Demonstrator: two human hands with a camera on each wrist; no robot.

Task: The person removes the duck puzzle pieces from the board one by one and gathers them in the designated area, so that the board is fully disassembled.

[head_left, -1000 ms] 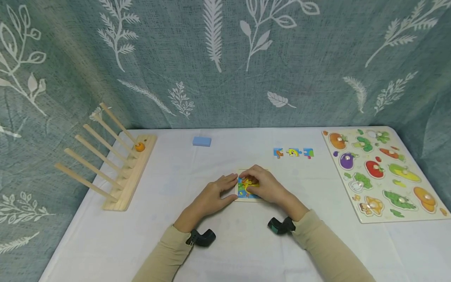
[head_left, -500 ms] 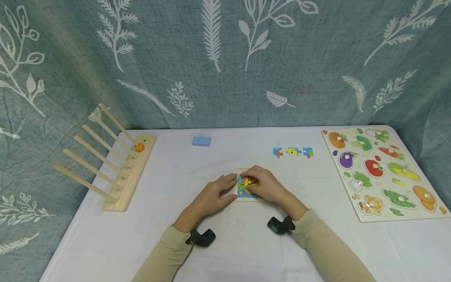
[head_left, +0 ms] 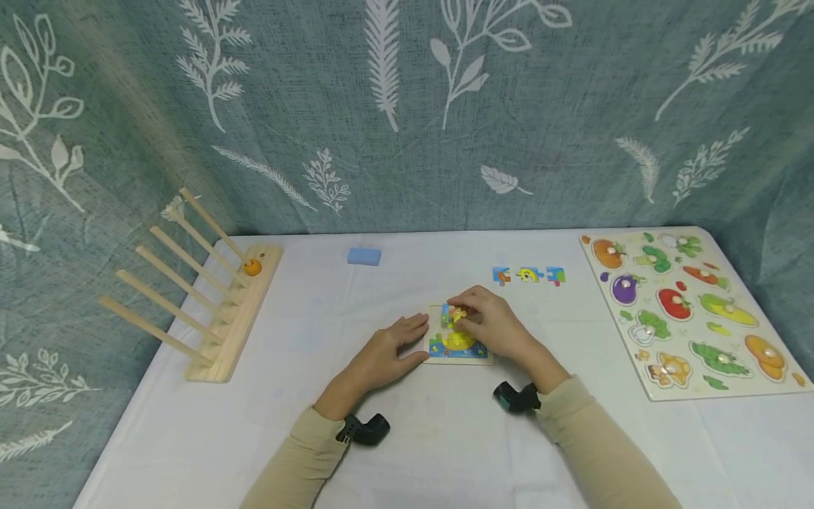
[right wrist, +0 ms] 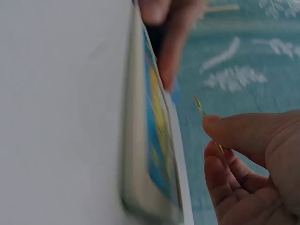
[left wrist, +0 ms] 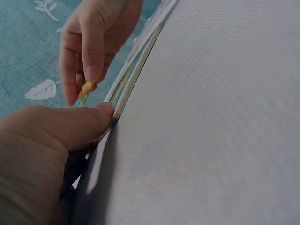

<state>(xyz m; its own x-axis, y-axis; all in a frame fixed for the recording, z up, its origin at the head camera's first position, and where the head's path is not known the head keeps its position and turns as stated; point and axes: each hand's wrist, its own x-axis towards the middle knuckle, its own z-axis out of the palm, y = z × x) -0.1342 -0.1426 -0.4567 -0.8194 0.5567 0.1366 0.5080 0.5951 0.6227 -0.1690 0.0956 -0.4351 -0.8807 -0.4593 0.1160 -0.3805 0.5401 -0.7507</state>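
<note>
A small wooden jigsaw board (head_left: 436,361) lies in the middle of the table, with blue and yellow pieces fitted along its near part. The bare recess shows at its upper left. My left hand (head_left: 388,351) rests at the board's left side, its thumb (left wrist: 96,119) against the edge and its fingers extended. Between thumb and fingertips, my right hand (head_left: 499,329) pinches a yellow and green puzzle piece (head_left: 457,315) over the board's upper part. In the right wrist view, that puzzle piece (right wrist: 200,107) is seen edge-on, apart from the board.
Three loose puzzle pieces (head_left: 529,274) lie in a row behind the board. A blue block (head_left: 364,256) sits at the back. On the left stands a wooden peg rack (head_left: 244,311) with an orange bead (head_left: 252,266); on the right lies a vegetable knob puzzle (head_left: 693,339).
My right hand has moved up and to the right with the puzzle piece, uncovering more of the board and its yellow pieces. The left hand stays in place.
</note>
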